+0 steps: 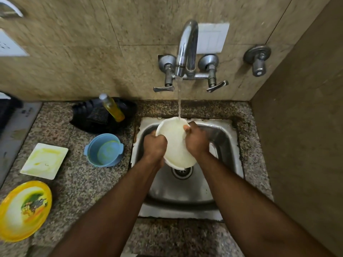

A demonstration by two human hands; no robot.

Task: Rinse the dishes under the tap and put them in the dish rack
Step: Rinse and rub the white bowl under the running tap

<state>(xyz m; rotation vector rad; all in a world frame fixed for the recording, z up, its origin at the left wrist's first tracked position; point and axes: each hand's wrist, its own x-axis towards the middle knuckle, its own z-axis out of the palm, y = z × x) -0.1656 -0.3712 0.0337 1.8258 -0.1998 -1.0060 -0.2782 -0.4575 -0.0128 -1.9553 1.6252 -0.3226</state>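
over the steel sink, a round white plate is held tilted under the tap, its far rim raised toward the wall. a thin stream of water falls from the spout and strikes the plate near that upper rim. its face looks pale cream and wet, with a faint yellowish film, and its plain white edge shows along the bottom just above the drain. the left hand grips the plate's left rim with curled fingers, and the right hand clasps the right rim, thumb near the top edge. on the granite counter to the left sit a blue bowl, a square white plate smeared with yellow, and a yellow plate with food remains. a bottle of yellow liquid leans on a black holder by the wall.
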